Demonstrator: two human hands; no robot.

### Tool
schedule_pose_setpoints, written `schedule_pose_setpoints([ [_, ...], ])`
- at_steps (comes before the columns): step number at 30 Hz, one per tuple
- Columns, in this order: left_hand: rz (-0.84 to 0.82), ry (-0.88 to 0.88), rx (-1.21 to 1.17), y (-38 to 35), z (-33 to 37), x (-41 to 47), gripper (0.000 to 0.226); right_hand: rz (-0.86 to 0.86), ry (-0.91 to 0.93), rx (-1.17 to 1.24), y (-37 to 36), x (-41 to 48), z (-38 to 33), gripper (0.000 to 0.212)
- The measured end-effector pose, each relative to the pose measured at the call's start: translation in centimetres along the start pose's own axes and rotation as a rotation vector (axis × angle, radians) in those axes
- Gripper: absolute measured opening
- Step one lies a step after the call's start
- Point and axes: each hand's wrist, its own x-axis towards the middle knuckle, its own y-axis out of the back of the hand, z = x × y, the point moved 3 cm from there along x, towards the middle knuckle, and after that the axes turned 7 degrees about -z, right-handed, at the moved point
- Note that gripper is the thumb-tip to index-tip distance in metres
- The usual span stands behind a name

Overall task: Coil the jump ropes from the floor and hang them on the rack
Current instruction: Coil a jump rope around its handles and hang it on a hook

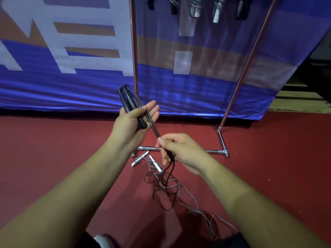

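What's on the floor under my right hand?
Below the right hand lies a tangle of the dark rope it holds and a grey rope with white handles. The hand covers part of the rack's base bar.

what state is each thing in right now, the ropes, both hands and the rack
black rope, uncoiled, loose loops on the floor
left hand, grips both its handles
right hand, pinches its cord
white-handled rope, loose on the floor, cord crossing the black one
rack, upright
hung ropes, coiled, hanging at the rack's top
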Motion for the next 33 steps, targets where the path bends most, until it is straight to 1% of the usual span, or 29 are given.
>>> schedule_pose_setpoints([
  [4, -0.042, 0.093, -0.064, -0.4, -0.1, -0.1, 0.025, 0.024, 0.008, -0.029, 0.0, 0.0, 0.0, 0.02],
  [9, -0.089, 0.074, -0.074, -0.5, 0.4, -0.1, 0.042, 0.052, 0.015, 0.007, -0.1, -0.1, -0.2, 0.028],
  [12, -0.08, 0.088, 0.022, -0.3, 0.4, 0.0, 0.045, 0.062, 0.025, -0.002, -0.4, 0.1, -0.1, 0.027],
  [16, -0.093, 0.12, 0.098, -0.2, -0.1, 0.0, 0.046, 0.028, -0.042, -0.042, -1.1, 0.3, 0.2, 0.032],
  [20, -0.187, 0.209, 0.15, 0.0, -0.5, -0.1, 0.047, -0.052, -0.086, -0.116, -1.4, 0.2, 0.0, 0.029],
  [21, -0.173, 0.227, 0.169, 0.1, -0.8, -0.1, 0.046, -0.061, -0.092, -0.14, -1.4, 0.1, 0.0, 0.028],
  [22, -0.124, 0.239, 0.179, 0.4, -1.1, 0.0, 0.045, -0.065, -0.095, -0.165, -1.5, 0.0, 0.1, 0.028],
  [25, 0.1, 0.237, 0.128, 1.9, -2.1, 0.6, 0.039, -0.082, -0.089, -0.226, -1.9, -0.4, 0.1, 0.028],
  [27, 0.15, 0.229, 0.075, 2.4, -2.8, 0.8, 0.032, -0.09, -0.082, -0.287, -2.1, -0.5, -0.1, 0.028],
  [28, 0.157, 0.203, 0.09, 2.6, -2.9, 0.9, 0.029, -0.099, -0.084, -0.306, -2.2, -0.6, -0.2, 0.026],
  [29, 0.156, 0.159, 0.143, 2.7, -2.8, 1.0, 0.025, -0.111, -0.086, -0.31, -2.2, -0.7, -0.2, 0.024],
  [31, 0.148, 0.053, 0.338, 2.9, -2.2, 1.4, 0.028, -0.134, -0.091, -0.29, -2.0, -1.0, -0.3, 0.02],
  [33, 0.14, -0.01, 0.516, 3.1, -1.6, 1.8, 0.027, -0.141, -0.098, -0.264, -1.5, -1.5, -0.8, 0.013],
])
